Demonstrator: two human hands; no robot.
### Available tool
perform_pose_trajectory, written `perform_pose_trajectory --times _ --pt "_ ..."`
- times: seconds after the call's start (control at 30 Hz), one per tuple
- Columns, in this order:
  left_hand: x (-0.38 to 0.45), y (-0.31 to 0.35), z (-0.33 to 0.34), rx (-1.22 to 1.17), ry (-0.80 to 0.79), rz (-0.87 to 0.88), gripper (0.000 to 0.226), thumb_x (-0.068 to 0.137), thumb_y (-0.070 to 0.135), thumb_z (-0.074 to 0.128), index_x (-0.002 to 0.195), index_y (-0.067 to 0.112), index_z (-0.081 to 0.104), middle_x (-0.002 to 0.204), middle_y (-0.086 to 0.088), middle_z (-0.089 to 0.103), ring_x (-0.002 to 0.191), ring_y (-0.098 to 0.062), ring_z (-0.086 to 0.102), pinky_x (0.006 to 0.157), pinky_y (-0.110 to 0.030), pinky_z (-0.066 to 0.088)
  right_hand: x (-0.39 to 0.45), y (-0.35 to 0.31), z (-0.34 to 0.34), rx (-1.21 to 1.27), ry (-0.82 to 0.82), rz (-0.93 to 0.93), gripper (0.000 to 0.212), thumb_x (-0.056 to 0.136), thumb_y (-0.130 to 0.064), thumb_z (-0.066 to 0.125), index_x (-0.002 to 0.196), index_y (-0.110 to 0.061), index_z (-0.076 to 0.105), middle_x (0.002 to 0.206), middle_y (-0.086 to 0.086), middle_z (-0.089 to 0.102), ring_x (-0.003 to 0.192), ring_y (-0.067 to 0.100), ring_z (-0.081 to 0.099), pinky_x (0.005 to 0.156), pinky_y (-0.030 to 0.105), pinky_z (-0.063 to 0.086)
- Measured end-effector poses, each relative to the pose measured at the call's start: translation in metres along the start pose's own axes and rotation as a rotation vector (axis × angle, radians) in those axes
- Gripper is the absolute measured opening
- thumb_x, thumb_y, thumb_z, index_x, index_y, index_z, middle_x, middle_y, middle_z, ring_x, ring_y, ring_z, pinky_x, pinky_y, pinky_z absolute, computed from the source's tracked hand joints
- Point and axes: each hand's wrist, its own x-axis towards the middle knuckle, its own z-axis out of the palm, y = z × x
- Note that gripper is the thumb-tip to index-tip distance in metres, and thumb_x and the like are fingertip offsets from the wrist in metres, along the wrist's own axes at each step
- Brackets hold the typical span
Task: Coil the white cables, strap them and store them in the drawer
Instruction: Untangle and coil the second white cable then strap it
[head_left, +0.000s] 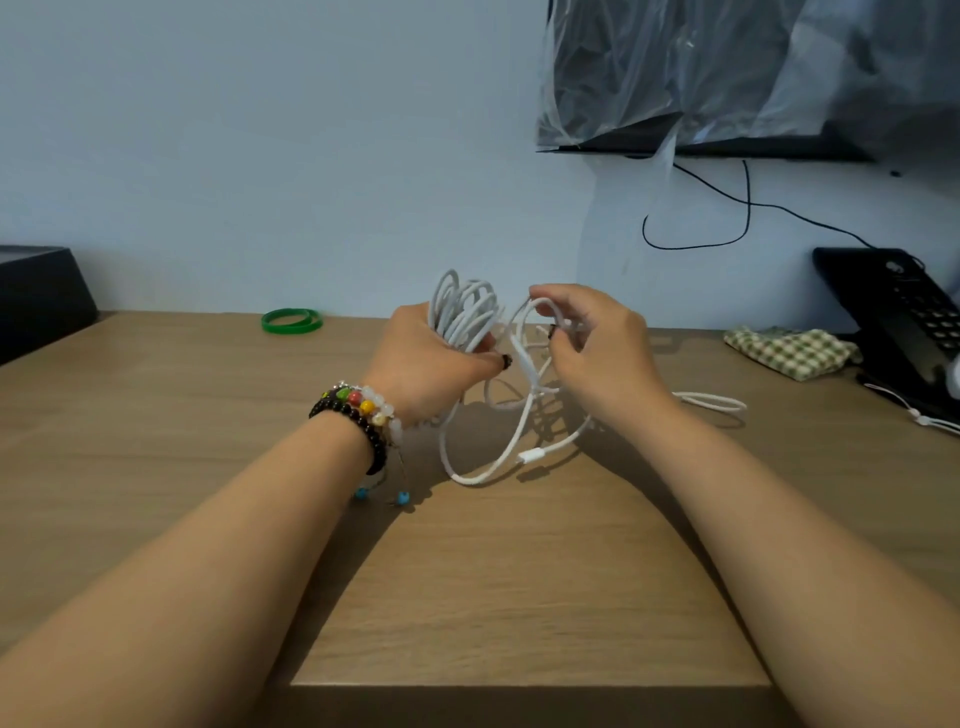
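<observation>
- Wooden table (519, 597), light brown, set against the wall.
- Green bands (292, 320), far left.
- Loose white cable (488, 467) loops, centre.
- Checked cloth (792, 352), far right.
- Black telephone (904, 322), right edge.
- Black box (36, 296), left edge.

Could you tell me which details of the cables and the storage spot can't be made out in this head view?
- Drawer: nowhere in view.
- White cable coil: its lower loops are hidden inside the left hand.
- Loose cable: how many separate cables is unclear; strands overlap and run behind the right hand.
- Second white cable: its near part is hidden behind the right forearm.
- Green bands: count unclear, too small.
</observation>
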Motion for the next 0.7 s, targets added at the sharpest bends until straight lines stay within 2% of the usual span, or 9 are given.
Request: perform_pose_trajectory --times 0.1,0.23,0.33,0.4,0.47,0.5,0.57,0.6,0.7 --pt "0.005 -0.003 -0.009 -0.048 0.115 -0.051 0.010 0.077 0.005 0.076 0.072 0.007 0.067 0.062 0.001 0.062 0.044 0.001 0.055 0.045 -0.013 0.045 0.006 0.009 -0.009 -0.052 0.194 0.045 0.044 0.077 0.011 0.048 0.106 -0.014 0.070 0.099 -0.006 0.064 0.091 0.000 0.055 0.086 0.014 0.042" --pt "0.017 -0.018 -0.027 -0.175 0.414 -0.190 0.011 0.081 0.010 0.067 0.071 0.015 0.065 0.062 0.003 0.063 0.053 -0.008 0.059 0.047 -0.018 0.046 0.014 0.029 -0.028 -0.080 0.349 0.220 0.035 0.078 0.006 0.049 0.096 -0.017 0.068 0.096 0.000 0.069 0.088 0.012 0.060 0.083 0.023 0.046" --pt "0.023 -0.028 -0.036 -0.286 0.597 -0.275 0.007 0.080 0.012 0.065 0.078 0.017 0.061 0.063 0.007 0.060 0.053 -0.005 0.056 0.044 -0.015 0.043 0.014 0.040 -0.031 -0.067 0.374 0.276 0.035 0.083 0.007 0.045 0.101 -0.013 0.067 0.094 -0.003 0.068 0.093 0.015 0.062 0.086 0.028 0.049" --pt "0.024 -0.032 -0.041 -0.354 0.691 -0.287 0.010 0.081 0.013 0.065 0.084 0.019 0.058 0.071 0.007 0.062 0.057 -0.003 0.058 0.045 -0.014 0.044 0.015 0.042 -0.034 -0.094 0.398 0.289 0.039 0.083 0.009 0.041 0.108 -0.008 0.066 0.099 0.003 0.070 0.098 0.018 0.062 0.087 0.023 0.044" --pt "0.025 -0.036 -0.047 -0.391 0.779 -0.282 0.012 0.082 0.014 0.064 0.091 0.018 0.058 0.074 0.008 0.062 0.059 -0.003 0.058 0.050 -0.014 0.047 0.017 0.050 -0.040 -0.143 0.440 0.324 0.039 0.087 0.009 0.040 0.114 -0.004 0.064 0.103 0.009 0.071 0.100 0.023 0.063 0.088 0.019 0.040" --pt "0.026 -0.039 -0.052 -0.393 0.807 -0.300 0.015 0.082 0.014 0.065 0.095 0.016 0.058 0.074 0.007 0.061 0.062 -0.006 0.059 0.056 -0.018 0.049 0.018 0.056 -0.042 -0.137 0.460 0.358 0.037 0.089 0.007 0.039 0.115 -0.003 0.063 0.103 0.011 0.071 0.098 0.026 0.064 0.092 0.024 0.043" --pt "0.028 -0.047 -0.060 -0.323 0.777 -0.378 0.019 0.080 0.016 0.069 0.097 0.011 0.061 0.076 0.004 0.062 0.067 -0.013 0.061 0.064 -0.025 0.050 0.018 0.063 -0.044 -0.090 0.440 0.434 0.031 0.092 -0.002 0.039 0.109 -0.005 0.065 0.099 0.013 0.071 0.088 0.032 0.068 0.087 0.045 0.054" --pt "0.029 -0.051 -0.063 -0.248 0.707 -0.424 0.020 0.080 0.018 0.071 0.096 0.009 0.063 0.078 0.002 0.064 0.069 -0.016 0.062 0.064 -0.026 0.050 0.016 0.065 -0.043 -0.082 0.403 0.472 0.027 0.093 -0.009 0.039 0.100 -0.009 0.065 0.094 0.012 0.071 0.080 0.032 0.069 0.077 0.048 0.057" --pt "0.028 -0.055 -0.060 0.061 0.453 -0.455 0.020 0.084 0.026 0.071 0.084 0.009 0.061 0.082 -0.006 0.066 0.068 -0.019 0.062 0.057 -0.026 0.049 0.012 0.064 -0.038 -0.144 0.254 0.519 0.025 0.097 -0.015 0.040 0.080 -0.008 0.058 0.074 0.012 0.069 0.046 0.015 0.064 0.045 0.025 0.050"
